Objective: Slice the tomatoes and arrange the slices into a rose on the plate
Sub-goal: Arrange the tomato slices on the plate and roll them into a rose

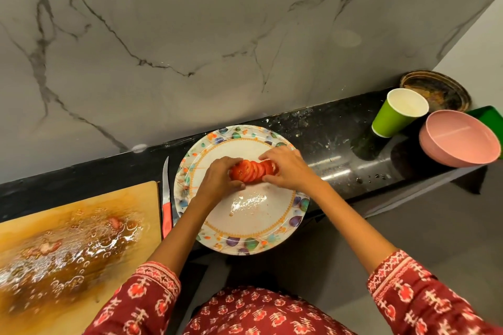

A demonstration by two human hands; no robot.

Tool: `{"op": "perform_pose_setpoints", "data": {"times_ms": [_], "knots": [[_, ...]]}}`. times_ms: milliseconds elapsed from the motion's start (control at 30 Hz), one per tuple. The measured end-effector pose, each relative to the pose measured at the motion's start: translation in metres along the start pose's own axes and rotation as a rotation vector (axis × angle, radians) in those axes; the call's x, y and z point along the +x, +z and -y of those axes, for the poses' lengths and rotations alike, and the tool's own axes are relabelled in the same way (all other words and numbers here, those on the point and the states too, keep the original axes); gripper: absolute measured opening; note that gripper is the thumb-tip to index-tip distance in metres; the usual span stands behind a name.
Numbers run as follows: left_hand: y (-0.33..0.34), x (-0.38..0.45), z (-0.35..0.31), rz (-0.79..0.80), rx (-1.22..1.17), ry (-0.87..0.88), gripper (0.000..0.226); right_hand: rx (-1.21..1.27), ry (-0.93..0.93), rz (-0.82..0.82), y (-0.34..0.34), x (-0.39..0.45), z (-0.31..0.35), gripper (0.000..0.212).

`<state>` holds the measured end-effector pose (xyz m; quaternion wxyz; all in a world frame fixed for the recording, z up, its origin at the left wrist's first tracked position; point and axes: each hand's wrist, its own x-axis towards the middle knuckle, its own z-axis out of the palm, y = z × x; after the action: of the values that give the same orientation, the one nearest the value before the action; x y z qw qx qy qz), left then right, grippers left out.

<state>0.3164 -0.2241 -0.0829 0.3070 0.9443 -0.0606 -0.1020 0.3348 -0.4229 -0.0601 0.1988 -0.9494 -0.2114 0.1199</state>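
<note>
A row of overlapping red tomato slices point(251, 170) lies on the white plate point(253, 215) with a leaf-patterned rim, in its far half. My left hand point(217, 179) cups the row's left end with curled fingers and thumb. My right hand point(288, 168) holds the right end, fingers over the top and thumb at the near side. The last slices on the right are hidden under my fingers. A wet smear shines on the plate's middle.
A knife point(166, 198) with a coral handle lies between the plate and the wet wooden cutting board point(70, 242) at the left. On the black counter's right stand a green paper cup point(394, 113), a pink bowl point(460, 139) and a dark round dish point(438, 90). A marble wall rises behind.
</note>
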Motion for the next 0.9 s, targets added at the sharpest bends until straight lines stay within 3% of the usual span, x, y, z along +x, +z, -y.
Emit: {"op": "perform_pose_setpoints", "data": {"times_ms": [133, 300, 500, 700, 900], "knots": [[-0.001, 0.0, -0.001, -0.021, -0.025, -0.021, 0.066, -0.045, -0.098, 0.02, 0.011, 0.015, 0.016, 0.054], [-0.002, -0.004, 0.001, -0.025, -0.047, -0.045, 0.058, -0.046, -0.137, 0.028, 0.012, 0.02, 0.014, 0.044], [-0.001, -0.01, 0.003, -0.038, -0.037, -0.037, 0.068, -0.053, -0.127, 0.045, 0.013, 0.017, 0.011, 0.069], [-0.004, -0.015, 0.009, -0.058, -0.003, -0.056, 0.065, -0.019, -0.152, 0.034, 0.018, 0.02, 0.01, 0.06], [-0.001, -0.016, 0.008, -0.094, -0.044, -0.036, 0.06, 0.029, -0.166, 0.027, 0.019, 0.021, 0.013, 0.068]]}}
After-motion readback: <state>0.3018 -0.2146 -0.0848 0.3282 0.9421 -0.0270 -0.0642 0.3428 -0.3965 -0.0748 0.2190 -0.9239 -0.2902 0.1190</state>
